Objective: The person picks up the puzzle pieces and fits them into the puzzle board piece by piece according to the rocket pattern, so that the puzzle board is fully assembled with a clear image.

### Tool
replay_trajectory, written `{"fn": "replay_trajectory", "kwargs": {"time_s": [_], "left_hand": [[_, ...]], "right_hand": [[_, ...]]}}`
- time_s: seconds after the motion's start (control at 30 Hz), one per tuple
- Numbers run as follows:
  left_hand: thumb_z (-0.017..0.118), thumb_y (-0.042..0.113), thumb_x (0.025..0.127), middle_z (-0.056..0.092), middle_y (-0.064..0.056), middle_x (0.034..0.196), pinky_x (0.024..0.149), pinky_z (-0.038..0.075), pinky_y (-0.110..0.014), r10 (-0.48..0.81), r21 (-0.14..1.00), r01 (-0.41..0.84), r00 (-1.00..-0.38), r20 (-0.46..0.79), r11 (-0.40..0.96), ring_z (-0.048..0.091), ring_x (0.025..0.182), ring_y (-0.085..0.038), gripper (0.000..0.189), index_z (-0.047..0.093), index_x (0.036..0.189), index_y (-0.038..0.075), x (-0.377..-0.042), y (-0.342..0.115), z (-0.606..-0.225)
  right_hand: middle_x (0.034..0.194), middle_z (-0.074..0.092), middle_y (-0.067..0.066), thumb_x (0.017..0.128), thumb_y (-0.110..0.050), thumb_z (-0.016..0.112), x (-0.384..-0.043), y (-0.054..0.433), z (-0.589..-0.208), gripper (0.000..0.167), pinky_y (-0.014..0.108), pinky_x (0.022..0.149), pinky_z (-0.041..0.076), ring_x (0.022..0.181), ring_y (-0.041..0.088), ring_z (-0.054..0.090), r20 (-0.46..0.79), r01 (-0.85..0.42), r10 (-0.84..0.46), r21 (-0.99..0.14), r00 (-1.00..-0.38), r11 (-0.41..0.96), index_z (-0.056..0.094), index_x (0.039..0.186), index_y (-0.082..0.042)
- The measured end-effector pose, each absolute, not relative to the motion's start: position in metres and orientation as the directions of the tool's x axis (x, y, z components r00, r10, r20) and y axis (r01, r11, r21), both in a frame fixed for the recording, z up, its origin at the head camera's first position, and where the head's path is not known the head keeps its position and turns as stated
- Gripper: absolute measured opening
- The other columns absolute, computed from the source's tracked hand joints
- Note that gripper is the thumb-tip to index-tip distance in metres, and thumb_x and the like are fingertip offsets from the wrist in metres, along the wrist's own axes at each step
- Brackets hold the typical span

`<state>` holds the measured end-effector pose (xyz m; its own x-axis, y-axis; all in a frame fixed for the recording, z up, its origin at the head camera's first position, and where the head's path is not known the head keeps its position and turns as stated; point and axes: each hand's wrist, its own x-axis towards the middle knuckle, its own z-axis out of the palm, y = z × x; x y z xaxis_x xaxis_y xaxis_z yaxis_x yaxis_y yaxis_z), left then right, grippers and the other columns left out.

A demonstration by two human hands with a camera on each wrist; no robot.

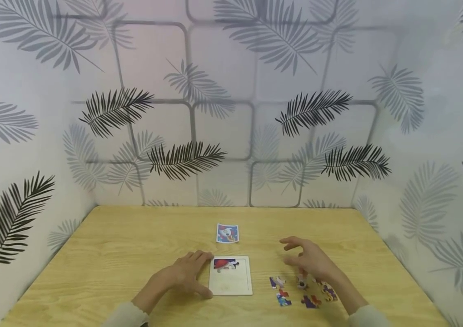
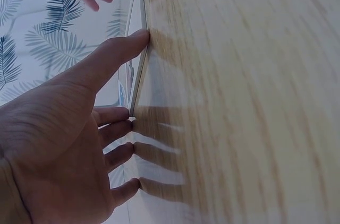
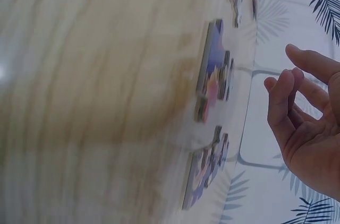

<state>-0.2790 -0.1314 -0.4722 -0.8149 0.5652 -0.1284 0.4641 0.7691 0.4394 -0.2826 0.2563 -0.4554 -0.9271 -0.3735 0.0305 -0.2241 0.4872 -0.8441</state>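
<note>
Left hand (image 1: 186, 273): spreading thumb and fingers, touching left edge of jigsaw board (image 1: 231, 285)
Right hand (image 1: 312, 260): hovering with relaxed, slightly bending, empty fingers
Loose jigsaw pieces (image 1: 283, 300): lying on wooden table (image 1: 153, 229) below right fingers, apart from them

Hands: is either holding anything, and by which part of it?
Nothing is gripped. The left hand only touches the board at its left edge; the right hand hovers empty above the pieces.

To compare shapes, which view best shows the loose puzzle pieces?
The head view: loose puzzle pieces lie spread out, seen from above, some partly behind the right hand. Right wrist: several, nearly edge-on. Left wrist: none.
</note>
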Motion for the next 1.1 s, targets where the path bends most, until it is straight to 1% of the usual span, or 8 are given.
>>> {"fn": "replay_trajectory", "kwargs": {"time_s": [0.1, 0.23, 0.37, 0.47, 0.63, 0.7, 0.83, 1.1], "left_hand": [[0.085, 0.056, 0.079, 0.044, -0.015, 0.155, 0.119, 0.031, -0.067, 0.567, 0.453, 0.463, -0.815, -0.120, 0.761, 0.038, 0.146, -0.043, 0.098, 0.040, 0.154, 0.009, -0.283, -0.133, -0.479], [0.086, 0.056, 0.078, 0.045, -0.015, 0.154, 0.119, 0.031, -0.066, 0.565, 0.472, 0.459, -0.819, -0.106, 0.753, 0.038, 0.146, -0.043, 0.098, 0.042, 0.153, 0.010, -0.287, -0.135, -0.485], [0.087, 0.051, 0.078, 0.046, -0.016, 0.152, 0.117, 0.033, -0.067, 0.574, 0.459, 0.472, -0.812, -0.107, 0.753, 0.040, 0.144, -0.044, 0.096, 0.042, 0.152, 0.008, -0.281, -0.133, -0.476], [0.088, 0.048, 0.078, 0.046, -0.018, 0.152, 0.116, 0.033, -0.068, 0.578, 0.465, 0.473, -0.808, -0.110, 0.749, 0.039, 0.144, -0.046, 0.096, 0.043, 0.151, 0.006, -0.277, -0.131, -0.469], [0.086, 0.053, 0.078, 0.044, -0.016, 0.154, 0.119, 0.029, -0.067, 0.568, 0.471, 0.459, -0.815, -0.112, 0.753, 0.036, 0.147, -0.047, 0.098, 0.041, 0.153, 0.008, -0.279, -0.132, -0.473], [0.085, 0.055, 0.078, 0.044, -0.016, 0.155, 0.119, 0.029, -0.068, 0.570, 0.463, 0.464, -0.814, -0.114, 0.755, 0.035, 0.147, -0.047, 0.099, 0.040, 0.153, 0.009, -0.279, -0.133, -0.474], [0.088, 0.050, 0.078, 0.044, -0.017, 0.153, 0.119, 0.029, -0.068, 0.575, 0.470, 0.467, -0.810, -0.112, 0.749, 0.036, 0.146, -0.047, 0.098, 0.041, 0.153, 0.007, -0.276, -0.132, -0.468], [0.088, 0.044, 0.079, 0.044, -0.016, 0.154, 0.119, 0.030, -0.067, 0.563, 0.470, 0.447, -0.816, -0.135, 0.761, 0.036, 0.147, -0.045, 0.095, 0.041, 0.152, 0.007, -0.274, -0.130, -0.463]], "right_hand": [[0.139, 0.054, 0.034, 0.096, -0.010, 0.073, -0.280, 0.264, -0.456, 0.058, 0.030, 0.038, 0.050, 0.047, 0.013, 0.052, 0.033, -0.221, -0.356, -0.836, -0.934, 0.503, 0.051, 0.148, 0.001], [0.138, 0.055, 0.034, 0.096, -0.009, 0.072, -0.278, 0.273, -0.459, 0.058, 0.023, 0.038, 0.041, 0.046, 0.011, 0.048, 0.020, -0.200, -0.339, -0.841, -0.940, 0.503, 0.050, 0.148, 0.002], [0.138, 0.054, 0.034, 0.097, -0.008, 0.071, -0.276, 0.280, -0.462, 0.058, 0.023, 0.039, 0.041, 0.045, 0.010, 0.045, 0.002, -0.177, -0.330, -0.848, -0.944, 0.499, 0.049, 0.149, 0.003], [0.137, 0.055, 0.035, 0.096, -0.006, 0.071, -0.276, 0.285, -0.463, 0.057, 0.026, 0.040, 0.047, 0.046, 0.013, 0.050, 0.000, -0.169, -0.316, -0.845, -0.949, 0.507, 0.049, 0.148, 0.003], [0.136, 0.055, 0.036, 0.095, -0.002, 0.071, -0.275, 0.291, -0.464, 0.057, 0.030, 0.043, 0.051, 0.049, 0.017, 0.054, -0.006, -0.156, -0.298, -0.843, -0.954, 0.515, 0.050, 0.148, 0.004], [0.137, 0.054, 0.037, 0.094, 0.001, 0.070, -0.274, 0.293, -0.464, 0.057, 0.028, 0.043, 0.049, 0.050, 0.016, 0.053, -0.012, -0.146, -0.291, -0.845, -0.957, 0.515, 0.050, 0.148, 0.004], [0.136, 0.055, 0.036, 0.093, 0.005, 0.068, -0.273, 0.297, -0.464, 0.056, 0.025, 0.044, 0.045, 0.052, 0.017, 0.053, -0.021, -0.127, -0.265, -0.840, -0.964, 0.528, 0.051, 0.147, 0.004], [0.132, 0.059, 0.032, 0.089, 0.012, 0.063, -0.272, 0.304, -0.469, 0.055, 0.021, 0.044, 0.040, 0.049, 0.011, 0.045, -0.014, -0.116, -0.219, -0.814, -0.976, 0.569, 0.054, 0.143, 0.006]]}}
